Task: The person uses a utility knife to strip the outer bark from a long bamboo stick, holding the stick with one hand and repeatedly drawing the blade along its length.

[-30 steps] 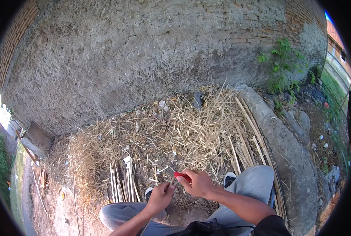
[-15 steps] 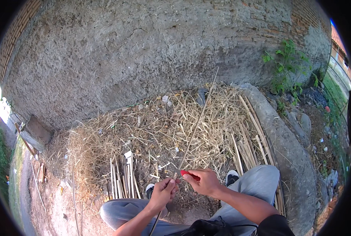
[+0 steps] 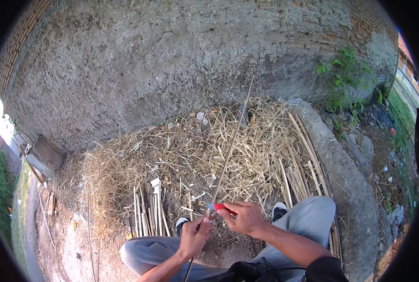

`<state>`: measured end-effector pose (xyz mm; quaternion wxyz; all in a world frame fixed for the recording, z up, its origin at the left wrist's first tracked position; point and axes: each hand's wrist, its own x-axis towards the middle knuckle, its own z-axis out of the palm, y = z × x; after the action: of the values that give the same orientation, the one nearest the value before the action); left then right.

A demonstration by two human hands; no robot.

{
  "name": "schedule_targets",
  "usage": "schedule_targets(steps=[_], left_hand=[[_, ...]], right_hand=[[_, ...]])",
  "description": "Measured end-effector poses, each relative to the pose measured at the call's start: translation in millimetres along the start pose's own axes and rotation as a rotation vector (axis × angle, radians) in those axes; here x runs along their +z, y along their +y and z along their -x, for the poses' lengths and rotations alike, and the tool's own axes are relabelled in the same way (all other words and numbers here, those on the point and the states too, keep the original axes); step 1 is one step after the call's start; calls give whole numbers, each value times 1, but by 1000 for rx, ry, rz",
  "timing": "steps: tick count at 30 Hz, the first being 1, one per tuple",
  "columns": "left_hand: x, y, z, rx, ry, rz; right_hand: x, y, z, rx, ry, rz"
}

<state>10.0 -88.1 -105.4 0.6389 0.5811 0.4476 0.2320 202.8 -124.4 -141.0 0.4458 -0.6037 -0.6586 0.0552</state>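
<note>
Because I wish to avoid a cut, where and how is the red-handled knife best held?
Probably by its red handle, from the right, where the right hand holds it: the blade points left, toward the strip pinched in the left hand, away from that side.

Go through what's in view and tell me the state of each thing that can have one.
Left hand: closed around long thin stick
Right hand: closed around red-handled knife
Red-handled knife: blade exposed, close to the stick
Long thin stick: held aslant, reaching out over straw
Straw: loose, scattered
Pale strips: lying in separate groups
Wall: rough, brick exposed in places
Green plant: upright, leafy
</note>
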Motion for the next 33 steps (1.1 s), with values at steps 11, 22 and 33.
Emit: schedule_targets(steps=[11,22,33], left_hand=[[3,-7,19,-69,-93,57],[-31,-17,64,41,-129,-2],[-54,-13,137,-111,-56,-62]], right_hand=[[-36,36,-37,315,-24,82],[-54,56,-44,293,144,64],[-46,62,-43,256,120,81]])
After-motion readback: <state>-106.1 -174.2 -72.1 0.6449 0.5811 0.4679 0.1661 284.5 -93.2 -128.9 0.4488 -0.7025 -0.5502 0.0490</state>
